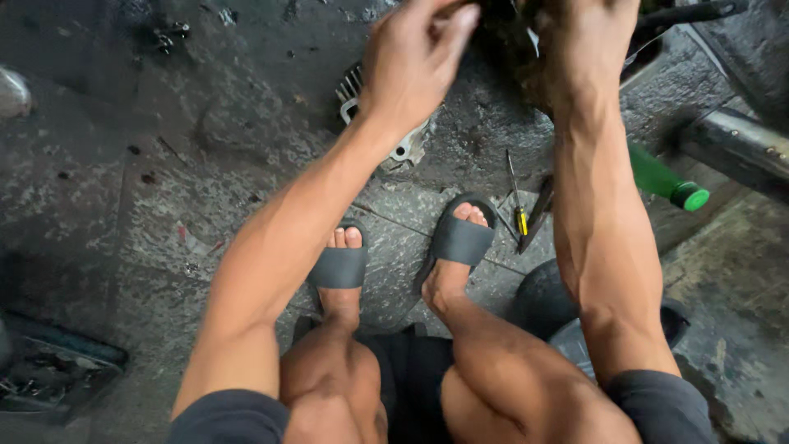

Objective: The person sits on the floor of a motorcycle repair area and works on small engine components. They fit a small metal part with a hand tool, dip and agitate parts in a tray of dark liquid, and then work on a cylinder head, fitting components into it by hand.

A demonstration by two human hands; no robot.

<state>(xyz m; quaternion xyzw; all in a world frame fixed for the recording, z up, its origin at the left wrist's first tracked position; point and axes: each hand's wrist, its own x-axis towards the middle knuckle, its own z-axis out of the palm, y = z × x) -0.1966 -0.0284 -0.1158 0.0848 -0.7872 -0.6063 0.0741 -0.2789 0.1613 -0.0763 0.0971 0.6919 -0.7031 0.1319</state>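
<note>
Head view, only view.

Item 1: left hand [415,57]. Top centre of frame, motion-blurred. Fingers [450,20] curled toward a dark greasy part [514,37] at the top edge; whether they actually grip it or just touch, cannot tell.

Item 2: right hand [588,41]. Just right of the left fingers, knuckles up, wrapped over the same dark part. Fingertips hidden behind the hand, so clenched vs. loose: cannot tell.

Item 3: dark greasy part. Sits between and under both sets of fingers, cut off by the frame edge; kind not readable. Looks like a grimy mech. assembly, nothing more certain.

Item 4: finned metal casting [394,123]. Pale alloy, lies on the floor directly below the left fingers, apart from them, partly behind the left wrist.

Item 5: screwdriver w/ yellow handle [518,205] and a dark flat tool [538,210]. On the floor well below the right fingers, beside the right sandal [460,238]. Neither held.

Item 6: green bottle [666,181]. Right of the right forearm, lying tilted, cap end lower right.

Item 7: metal tube [740,144], far right; black rubber tyre [551,312] near the right knee.

Progress, est.: the casting lying loose on the floor and tools lying out suggest work part-way; both hands at the dark part. How much is left: not shown.
</note>
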